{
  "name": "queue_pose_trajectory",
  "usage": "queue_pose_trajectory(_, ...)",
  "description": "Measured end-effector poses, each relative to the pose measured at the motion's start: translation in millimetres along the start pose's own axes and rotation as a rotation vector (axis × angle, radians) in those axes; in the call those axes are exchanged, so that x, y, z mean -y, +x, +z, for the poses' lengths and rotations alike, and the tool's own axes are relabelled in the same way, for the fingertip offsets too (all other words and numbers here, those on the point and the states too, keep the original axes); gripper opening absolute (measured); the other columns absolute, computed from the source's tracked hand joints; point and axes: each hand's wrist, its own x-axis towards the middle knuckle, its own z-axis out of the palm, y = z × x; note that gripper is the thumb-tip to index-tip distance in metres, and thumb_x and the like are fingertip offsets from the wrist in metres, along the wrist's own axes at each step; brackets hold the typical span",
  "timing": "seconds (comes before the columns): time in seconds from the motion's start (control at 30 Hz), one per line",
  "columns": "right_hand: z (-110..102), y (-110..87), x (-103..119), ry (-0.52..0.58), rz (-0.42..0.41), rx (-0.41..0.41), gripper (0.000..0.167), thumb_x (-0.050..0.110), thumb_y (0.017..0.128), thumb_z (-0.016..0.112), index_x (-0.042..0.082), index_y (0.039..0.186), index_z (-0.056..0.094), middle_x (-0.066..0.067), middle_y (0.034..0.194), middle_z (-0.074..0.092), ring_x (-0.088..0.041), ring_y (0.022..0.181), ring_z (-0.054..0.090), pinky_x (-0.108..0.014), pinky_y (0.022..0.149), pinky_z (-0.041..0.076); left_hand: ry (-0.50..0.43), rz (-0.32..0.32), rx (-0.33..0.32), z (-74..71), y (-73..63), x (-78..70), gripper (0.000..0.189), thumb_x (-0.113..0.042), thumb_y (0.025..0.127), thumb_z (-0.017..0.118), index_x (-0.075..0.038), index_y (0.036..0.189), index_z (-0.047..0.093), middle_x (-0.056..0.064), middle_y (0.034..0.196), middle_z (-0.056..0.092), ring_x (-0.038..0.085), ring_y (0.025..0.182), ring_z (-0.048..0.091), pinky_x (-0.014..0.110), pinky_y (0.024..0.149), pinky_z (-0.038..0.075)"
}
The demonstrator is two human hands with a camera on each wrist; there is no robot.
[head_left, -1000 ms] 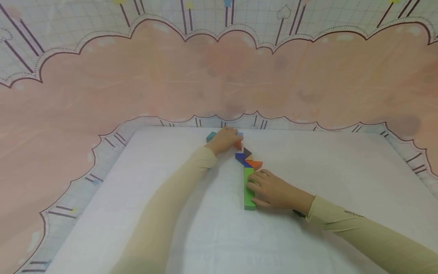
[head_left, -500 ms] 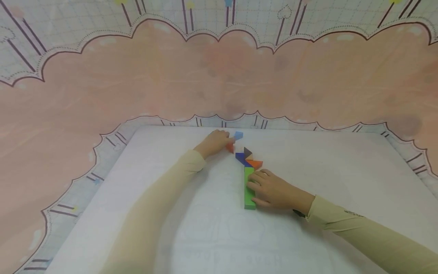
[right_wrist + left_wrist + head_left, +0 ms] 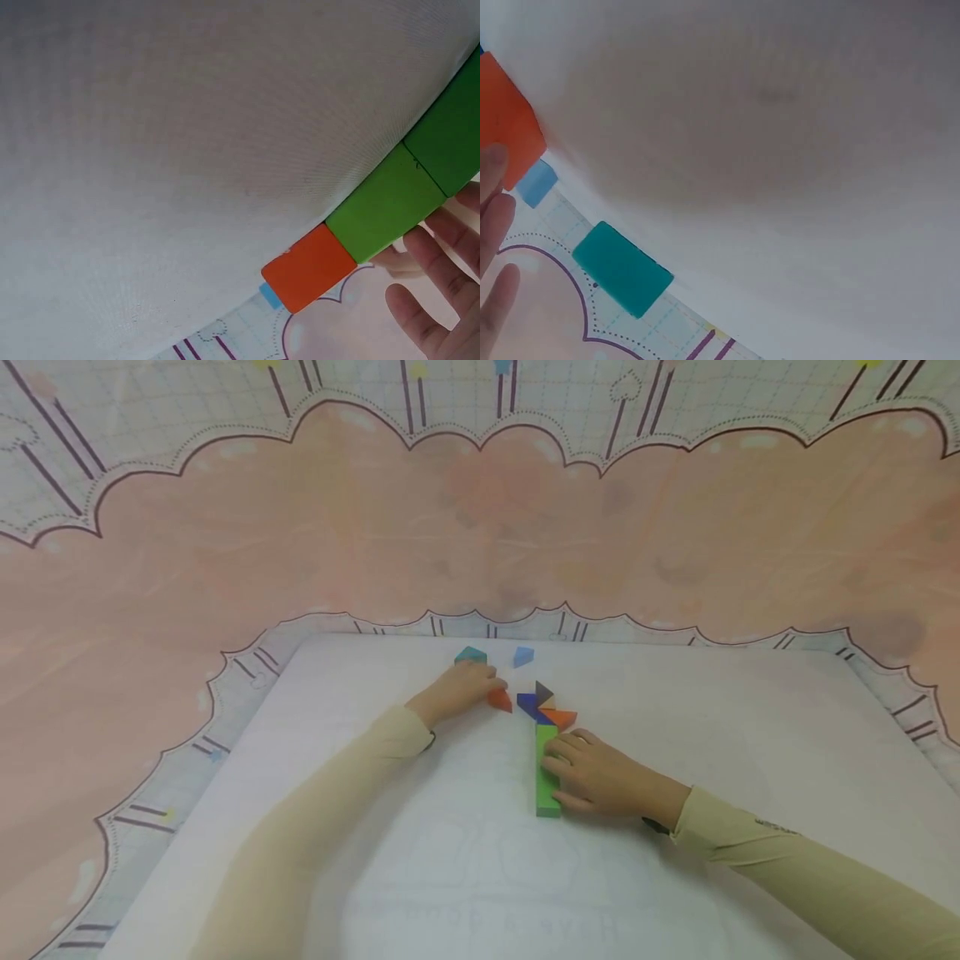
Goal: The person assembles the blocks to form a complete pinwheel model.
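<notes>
An orange-red wooden block (image 3: 499, 700) is pinched by my left hand (image 3: 456, 689) near the table's far side; in the left wrist view, fingertips lie against this block (image 3: 506, 116). My right hand (image 3: 600, 774) rests its fingers on a long green piece (image 3: 546, 742), whose near end sticks out below them. The right wrist view shows a light green block (image 3: 386, 202) against a dark green one (image 3: 450, 127), the fingers beside them. Past the green run sit a blue piece (image 3: 527, 702), an orange triangle (image 3: 559, 718) and a dark triangle (image 3: 543, 692), close together.
A teal block (image 3: 471, 654) stands just beyond the left hand, partly hidden by it. To its right is a light blue piece (image 3: 522, 656). The white tabletop (image 3: 465, 827) meets a patterned cloth (image 3: 450, 543) along its far edge.
My left hand has drawn the orange-red block toward me and to the left, away from the light blue piece. The teal block shows again. The right hand stays still.
</notes>
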Motion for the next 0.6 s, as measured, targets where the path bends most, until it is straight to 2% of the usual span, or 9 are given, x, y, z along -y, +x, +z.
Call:
queue_pose_trajectory(0.13,-1,-0.3,0,0.005,0.005,0.009,0.038,0.04,0.09,0.056,0.012,0.115,0.057,-0.006,0.119,0.059,-0.023,0.116,0.053,-0.045,0.099,0.044,0.048,0.035,-0.019,0.5,-1.8,-5.3,0.031,-0.008,0.091,0.056,-0.016,0.12,0.062,0.005,0.111,0.065,0.022,0.106,0.061,0.037,0.102,0.042)
queue_pose_trajectory(0.27,-1,-0.3,0,0.007,0.006,0.015,0.038,0.04,0.09,0.055,0.012,0.116,0.057,-0.006,0.12,0.059,-0.023,0.116,0.053,-0.045,0.099,0.043,0.075,0.042,-0.013,0.8,-1.9,-10.7,0.03,-0.007,0.091,0.057,-0.016,0.118,0.063,0.003,0.107,0.066,0.021,0.103,0.062,0.037,0.1,0.044)
queue_pose_trajectory(0.47,1,-0.2,-1,0.012,0.0,0.0,0.037,0.04,0.089,0.057,0.012,0.115,0.058,-0.006,0.119,0.06,-0.023,0.115,0.053,-0.046,0.098,0.044,0.064,0.031,0.028,-4.3,-3.2,-21.3,0.028,-0.01,0.091,0.059,-0.015,0.119,0.063,0.004,0.111,0.067,0.021,0.107,0.062,0.039,0.103,0.042)
queue_pose_trajectory(0.6,1,-0.1,0,0.013,0.011,0.02,0.037,0.04,0.09,0.055,0.013,0.115,0.057,-0.005,0.12,0.059,-0.022,0.116,0.053,-0.045,0.099,0.043,0.07,0.013,0.062,-6.9,-4.5,-25.5,0.029,-0.015,0.092,0.059,-0.015,0.12,0.062,0.004,0.117,0.066,0.021,0.113,0.06,0.04,0.107,0.039)
